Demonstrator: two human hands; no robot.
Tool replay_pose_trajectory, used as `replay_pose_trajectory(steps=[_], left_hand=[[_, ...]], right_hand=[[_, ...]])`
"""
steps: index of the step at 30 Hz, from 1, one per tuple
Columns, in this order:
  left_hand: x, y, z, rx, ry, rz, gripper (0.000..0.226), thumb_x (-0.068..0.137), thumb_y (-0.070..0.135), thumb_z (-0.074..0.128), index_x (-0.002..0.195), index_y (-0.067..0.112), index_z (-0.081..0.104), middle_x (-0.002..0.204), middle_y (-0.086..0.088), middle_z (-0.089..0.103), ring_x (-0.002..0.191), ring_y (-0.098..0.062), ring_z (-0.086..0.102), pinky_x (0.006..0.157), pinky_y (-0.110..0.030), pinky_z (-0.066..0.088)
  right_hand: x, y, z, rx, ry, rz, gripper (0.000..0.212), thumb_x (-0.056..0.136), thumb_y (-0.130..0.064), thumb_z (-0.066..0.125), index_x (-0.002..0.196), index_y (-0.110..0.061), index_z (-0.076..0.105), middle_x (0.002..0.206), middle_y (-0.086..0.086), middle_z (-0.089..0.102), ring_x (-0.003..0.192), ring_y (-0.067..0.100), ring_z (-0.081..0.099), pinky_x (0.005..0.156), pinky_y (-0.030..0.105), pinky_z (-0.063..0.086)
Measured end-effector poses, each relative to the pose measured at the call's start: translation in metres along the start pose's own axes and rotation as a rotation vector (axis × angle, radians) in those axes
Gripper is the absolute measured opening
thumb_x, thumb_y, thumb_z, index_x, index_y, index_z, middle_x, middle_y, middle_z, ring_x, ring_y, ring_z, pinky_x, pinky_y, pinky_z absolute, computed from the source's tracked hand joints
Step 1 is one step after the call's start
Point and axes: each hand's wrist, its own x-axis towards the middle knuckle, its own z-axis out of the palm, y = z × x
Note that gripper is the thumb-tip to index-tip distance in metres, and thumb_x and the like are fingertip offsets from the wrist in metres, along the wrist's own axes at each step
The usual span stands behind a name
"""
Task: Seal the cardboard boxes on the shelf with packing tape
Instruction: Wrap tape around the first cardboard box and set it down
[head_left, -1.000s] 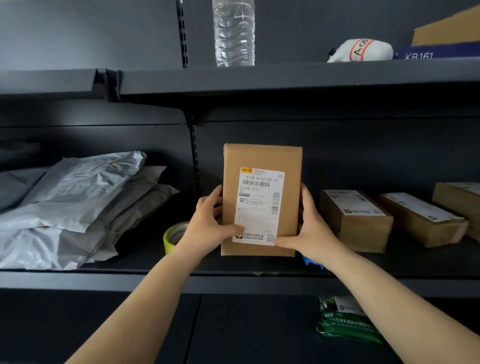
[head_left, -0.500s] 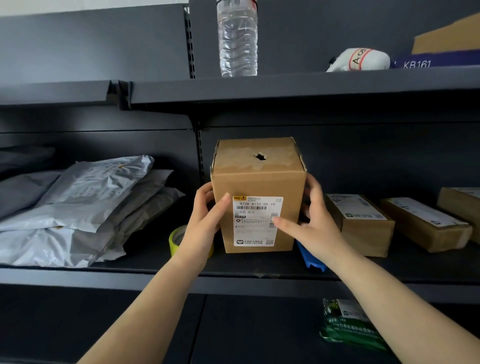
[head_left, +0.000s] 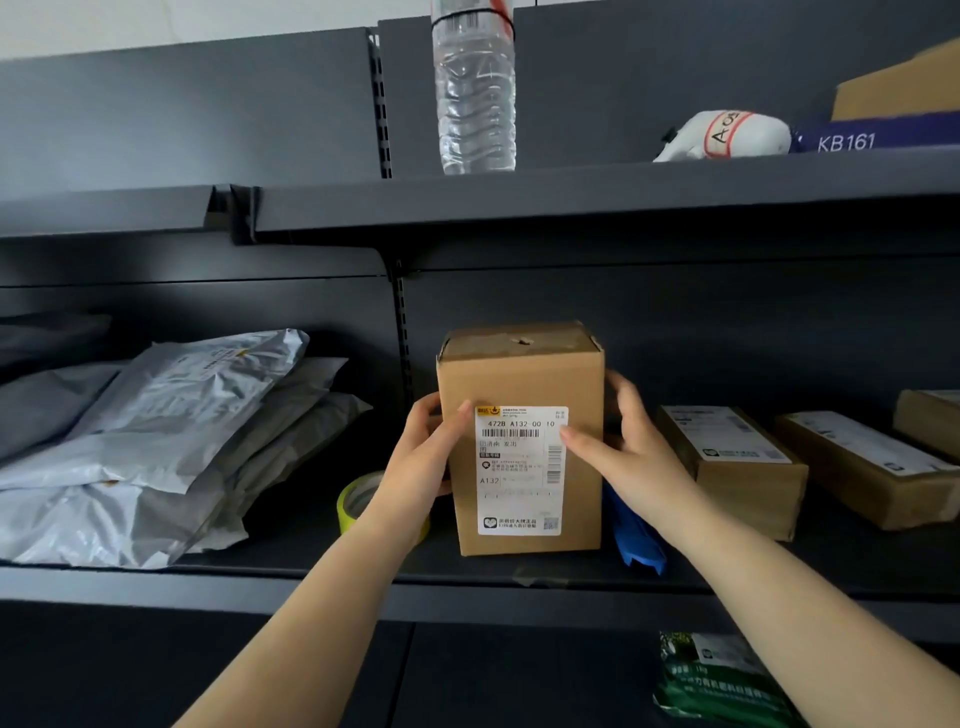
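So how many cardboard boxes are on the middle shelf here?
4. One upright box held between the left hand and right hand; three lie flat to its right, and one cut off by the frame edge. More may lie out of view.

Left hand (head_left: 423, 457), right hand (head_left: 623, 457) raised, fingers curled, gripping.

A dark metal shelf (head_left: 519, 574) carries grey mailer bags (head_left: 156, 441) at left, a yellow tape roll (head_left: 353, 501), an upright labelled cardboard box (head_left: 524, 447), a blue tool (head_left: 636, 540) just beside it, and three flat-lying boxes (head_left: 737, 467) at right.
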Motion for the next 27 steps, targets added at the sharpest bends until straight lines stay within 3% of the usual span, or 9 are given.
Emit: replay_pose_trajectory(steps=[4,7,9,11,13,16,19,23,27], left_hand=[[0.004,-0.003,0.001,0.052,-0.042,-0.005,0.058,0.072,0.056,0.056,0.125,0.037,0.042,0.114,0.011,0.060,0.100,-0.006,0.057,0.075,-0.029,0.047],[0.010,-0.006,-0.009,0.105,-0.055,0.030,0.047,0.079,0.056,0.051,0.122,0.038,0.047,0.118,0.012,0.059,0.107,-0.005,0.055,0.086,-0.032,0.046],[0.015,-0.011,-0.023,0.269,0.066,0.153,0.036,0.090,0.044,0.048,0.123,0.030,0.051,0.120,0.009,0.058,0.110,-0.007,0.053,0.095,-0.034,0.043],[0.016,-0.021,-0.039,0.555,0.210,0.261,0.030,0.091,0.034,0.052,0.119,0.025,0.054,0.114,0.009,0.059,0.104,-0.008,0.055,0.093,-0.036,0.044],[0.014,-0.034,-0.050,0.849,0.262,0.272,0.027,0.086,0.032,0.057,0.112,0.026,0.057,0.102,0.011,0.062,0.097,-0.011,0.059,0.090,-0.036,0.041],[0.009,-0.055,-0.055,1.219,0.158,0.150,0.031,0.077,0.050,0.057,0.102,0.033,0.057,0.094,0.014,0.064,0.096,-0.010,0.058,0.087,-0.031,0.025],[0.007,-0.066,-0.054,1.479,0.090,0.108,0.040,0.078,0.060,0.052,0.107,0.032,0.055,0.096,0.012,0.064,0.097,-0.012,0.057,0.100,-0.039,0.017],[0.004,-0.063,-0.061,1.437,0.102,0.165,0.029,0.087,0.045,0.052,0.111,0.032,0.058,0.097,0.009,0.066,0.101,-0.014,0.057,0.108,-0.040,0.016],[-0.008,-0.046,-0.073,1.126,0.236,0.319,0.027,0.088,0.035,0.057,0.109,0.020,0.063,0.083,0.001,0.069,0.085,-0.022,0.063,0.087,-0.030,0.032]], right_hand=[[0.002,0.008,0.003,-0.018,0.011,0.036,0.072,0.082,-0.032,0.066,0.137,-0.042,0.020,0.126,-0.018,0.045,0.117,0.006,0.043,0.092,0.027,0.038],[0.006,0.010,-0.002,-0.047,0.016,0.041,0.083,0.071,-0.051,0.066,0.138,-0.043,0.018,0.131,-0.018,0.043,0.123,0.009,0.042,0.096,0.031,0.037],[0.007,0.008,-0.007,-0.061,0.067,0.035,0.097,0.055,-0.069,0.063,0.137,-0.045,0.017,0.140,-0.012,0.038,0.128,0.011,0.038,0.103,0.038,0.035],[0.009,0.003,-0.011,-0.021,0.190,-0.023,0.093,0.051,-0.073,0.061,0.133,-0.047,0.024,0.140,-0.008,0.038,0.127,0.012,0.039,0.103,0.039,0.036],[0.009,-0.003,-0.013,-0.011,0.323,-0.129,0.075,0.065,-0.067,0.065,0.128,-0.045,0.030,0.134,-0.007,0.040,0.121,0.010,0.043,0.099,0.036,0.039],[0.009,-0.011,-0.012,-0.070,0.480,-0.279,0.059,0.072,-0.050,0.060,0.124,-0.039,0.034,0.130,-0.007,0.041,0.111,0.001,0.046,0.094,0.023,0.039],[0.007,-0.018,-0.005,-0.123,0.526,-0.369,0.051,0.075,-0.039,0.060,0.120,-0.032,0.037,0.128,-0.002,0.042,0.106,0.003,0.046,0.083,0.003,0.033],[0.002,-0.023,0.001,-0.209,0.510,-0.397,0.052,0.076,-0.032,0.062,0.122,-0.020,0.042,0.124,-0.005,0.042,0.107,0.010,0.045,0.080,-0.001,0.031],[-0.005,-0.030,0.005,-0.220,0.516,-0.424,0.055,0.075,-0.041,0.060,0.122,-0.016,0.044,0.121,-0.008,0.043,0.108,0.011,0.045,0.094,0.021,0.032]])
